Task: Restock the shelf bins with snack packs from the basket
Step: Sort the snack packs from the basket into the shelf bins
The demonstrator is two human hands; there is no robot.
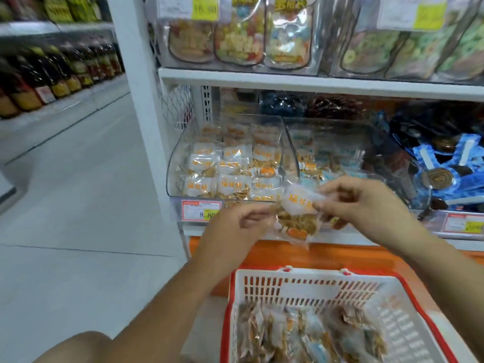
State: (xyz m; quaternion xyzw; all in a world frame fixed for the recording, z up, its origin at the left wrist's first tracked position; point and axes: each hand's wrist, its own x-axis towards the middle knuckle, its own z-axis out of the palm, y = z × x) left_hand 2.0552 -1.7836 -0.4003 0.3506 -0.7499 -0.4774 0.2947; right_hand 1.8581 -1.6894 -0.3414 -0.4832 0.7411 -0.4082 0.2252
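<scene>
Both my hands hold one clear snack pack (297,214) with an orange-lettered white label, in front of the lower shelf. My left hand (235,226) pinches its left edge; my right hand (366,203) pinches its upper right edge. Just behind it stands a clear bin (180,153) filled with several like orange-label packs (233,166). A second clear bin (293,142) to its right holds blue-label packs (324,158). Below my hands sits a white basket with a red rim (309,286), with several snack packs (309,336) lying in it.
Blue-wrapped swirl snacks (445,169) fill the bin at far right. Price tags (201,209) hang on the shelf edge. Jar-shaped candy bags (238,35) stand on the shelf above. An open aisle floor (78,205) and bottle shelves (52,74) lie to the left.
</scene>
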